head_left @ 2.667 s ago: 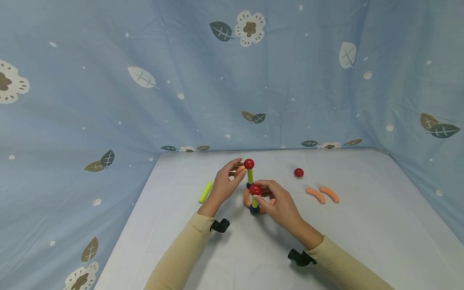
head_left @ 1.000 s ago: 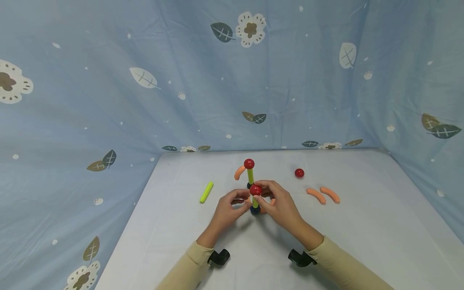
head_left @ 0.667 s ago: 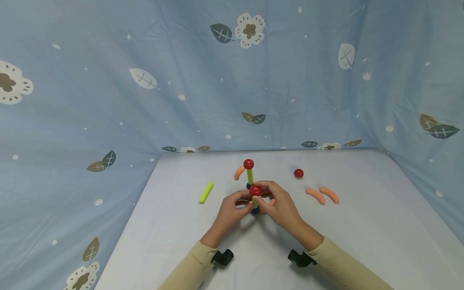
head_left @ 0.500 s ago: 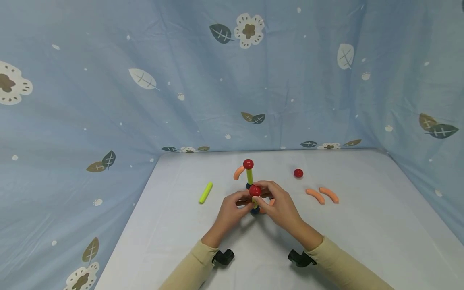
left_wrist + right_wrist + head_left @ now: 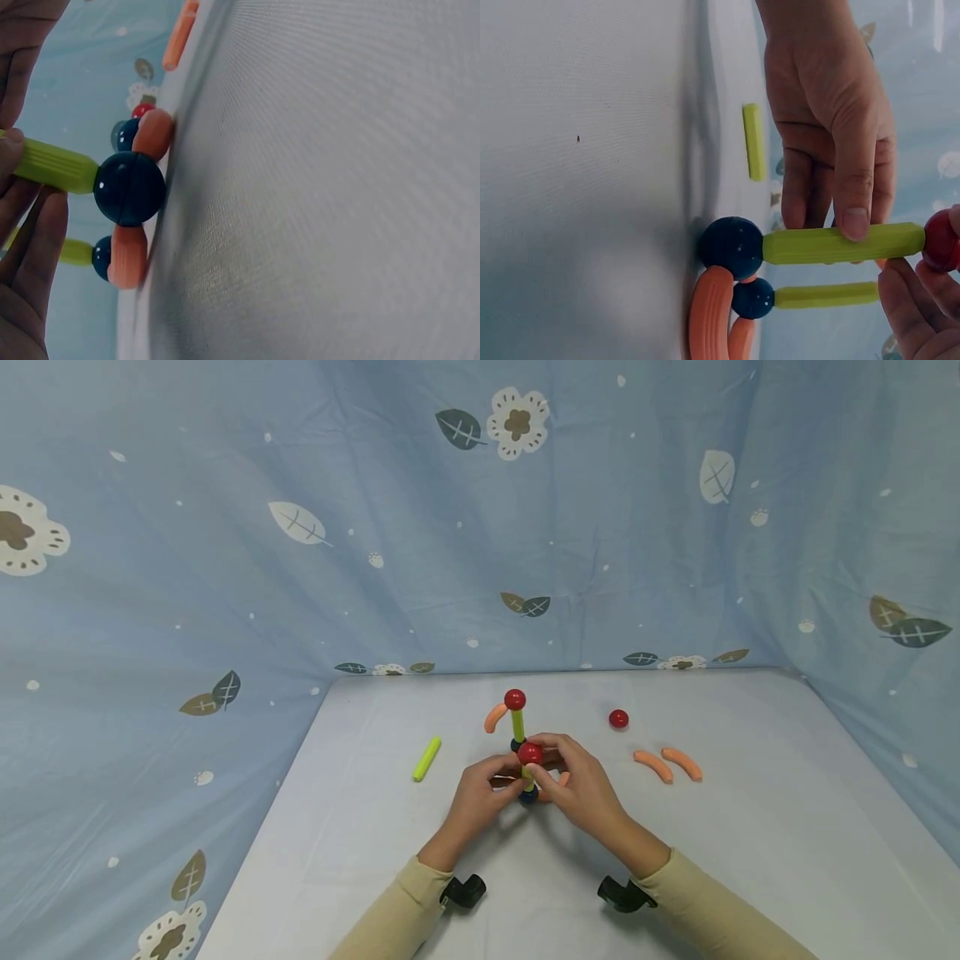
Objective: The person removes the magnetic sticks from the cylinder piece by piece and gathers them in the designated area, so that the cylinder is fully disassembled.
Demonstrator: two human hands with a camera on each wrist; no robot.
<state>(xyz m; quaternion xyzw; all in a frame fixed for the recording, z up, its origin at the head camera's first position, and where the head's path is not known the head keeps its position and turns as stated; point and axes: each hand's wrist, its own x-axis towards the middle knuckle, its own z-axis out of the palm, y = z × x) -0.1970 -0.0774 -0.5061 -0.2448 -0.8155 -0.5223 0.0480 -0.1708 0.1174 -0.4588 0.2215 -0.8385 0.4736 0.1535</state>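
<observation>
A toy frame of rods and balls stands on the table between my hands. My left hand [image 5: 477, 795] pinches the front yellow-green rod [image 5: 810, 246], which rises from a dark blue ball [image 5: 129, 189]. On top of that rod is a red ball [image 5: 530, 754], held between the thumb and fingers of my right hand [image 5: 587, 787]. Behind it, a second yellow-green rod [image 5: 517, 725] carries another red ball [image 5: 515, 699], with a curved orange piece [image 5: 495, 717] sticking out to the left. Curved orange pieces [image 5: 711, 315] join the dark blue balls at the base, partly hidden by my hands.
A loose yellow-green rod [image 5: 427, 759] lies on the white table [image 5: 360, 860] at left. To the right are a loose red ball [image 5: 618, 718] and two curved orange pieces, a nearer one [image 5: 653, 767] and a farther one [image 5: 682, 763]. A patterned blue cloth [image 5: 420, 552] hangs behind.
My left hand has left the curved orange piece at the rear red ball and come down to pinch the front rod. The orange piece stays up there. My right hand keeps its place.
</observation>
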